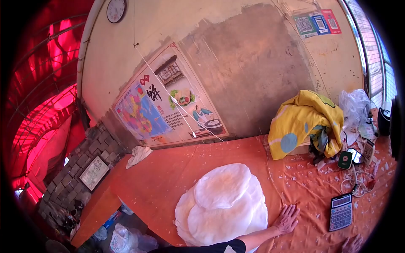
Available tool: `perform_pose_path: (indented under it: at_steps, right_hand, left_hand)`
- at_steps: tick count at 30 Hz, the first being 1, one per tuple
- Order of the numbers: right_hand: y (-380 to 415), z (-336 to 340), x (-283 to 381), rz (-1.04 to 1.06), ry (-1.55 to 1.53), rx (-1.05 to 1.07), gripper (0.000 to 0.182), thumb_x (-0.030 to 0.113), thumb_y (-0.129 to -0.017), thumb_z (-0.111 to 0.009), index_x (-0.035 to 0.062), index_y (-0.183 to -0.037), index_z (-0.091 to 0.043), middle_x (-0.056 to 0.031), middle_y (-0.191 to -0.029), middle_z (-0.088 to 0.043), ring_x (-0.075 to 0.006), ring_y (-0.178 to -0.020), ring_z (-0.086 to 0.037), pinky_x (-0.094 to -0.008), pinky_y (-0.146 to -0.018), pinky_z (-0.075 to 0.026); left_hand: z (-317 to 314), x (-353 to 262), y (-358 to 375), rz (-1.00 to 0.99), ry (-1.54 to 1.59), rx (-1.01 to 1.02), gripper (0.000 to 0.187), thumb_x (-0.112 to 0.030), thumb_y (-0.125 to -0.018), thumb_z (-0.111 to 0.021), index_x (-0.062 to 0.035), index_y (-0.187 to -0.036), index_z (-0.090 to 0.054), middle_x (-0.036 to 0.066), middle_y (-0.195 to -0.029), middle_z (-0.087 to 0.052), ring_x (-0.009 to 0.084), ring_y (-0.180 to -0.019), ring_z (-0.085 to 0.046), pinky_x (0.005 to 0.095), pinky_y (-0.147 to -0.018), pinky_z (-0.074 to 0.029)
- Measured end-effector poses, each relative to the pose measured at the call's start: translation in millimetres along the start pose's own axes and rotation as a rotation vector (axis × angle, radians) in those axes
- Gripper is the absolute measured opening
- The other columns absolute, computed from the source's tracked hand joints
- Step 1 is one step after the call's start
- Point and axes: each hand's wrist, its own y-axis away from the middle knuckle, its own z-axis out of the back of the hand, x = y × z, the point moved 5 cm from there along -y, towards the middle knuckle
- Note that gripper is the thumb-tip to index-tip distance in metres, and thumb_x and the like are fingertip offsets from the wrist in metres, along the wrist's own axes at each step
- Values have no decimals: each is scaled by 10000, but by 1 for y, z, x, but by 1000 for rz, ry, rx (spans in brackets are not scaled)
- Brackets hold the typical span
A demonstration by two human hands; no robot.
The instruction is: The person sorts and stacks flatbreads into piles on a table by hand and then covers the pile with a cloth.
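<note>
My left hand [287, 219] lies flat on the orange tablecloth [181, 162], fingers apart and holding nothing. Its forearm, in a dark sleeve, crosses the lower edge of a stack of large, round, pale flatbreads [223, 217]. A smaller round piece [222, 185] rests on top of the stack. At the dim bottom right edge, part of my right hand [352, 243] shows on the cloth below a calculator [341, 212], with its fingers apart and nothing visible in them.
A yellow cloth bundle [301, 122] sits against the wall, beside clear plastic bags [355, 107]. A green device [344, 160] and cables [356, 183] lie at the right. A crumpled white cloth [138, 157] is at the back left. Filled bags [126, 238] stand below the table's left edge.
</note>
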Motion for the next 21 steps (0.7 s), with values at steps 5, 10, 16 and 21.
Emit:
perform_pose_path:
  at_steps: [5,10,16,21]
  right_hand:
    - [1,-3,0,-11,8,25,608,636,-894,-428,131,-1194,-584,-143,-1143,-621,-321,-1075,-563,-499,-837,-432]
    - [2,-5,-1,-17,-7,23,619,640,-893,-431,131,-1213,-579,-140,-1156,-620,-326,-1092,-562,-510,-849,-433]
    - [3,-8,-2,-24,-42,26,620,634,-898,-422,125,-1215,-580,-153,-1170,-617,-335,-1101,-562,-515,-860,-435]
    - [4,-10,-3,-4,-12,19,619,632,-901,-416,120,-1206,-585,-164,-1159,-621,-338,-1077,-576,-511,-847,-443]
  left_hand:
    - [0,0,0,-5,10,-15,626,-352,-952,-394,5,-1453,-282,262,-1484,-295,396,-1391,-260,498,-1165,-113]
    - [-1,0,0,-6,16,-16,629,-351,-949,-400,7,-1452,-284,264,-1483,-294,395,-1391,-259,498,-1165,-111]
    - [-5,2,0,-9,24,-46,634,-349,-943,-411,6,-1453,-284,262,-1484,-294,387,-1392,-261,498,-1164,-115]
    - [-8,2,0,-19,25,-60,632,-340,-943,-407,10,-1453,-276,260,-1480,-301,386,-1391,-263,497,-1163,-118]
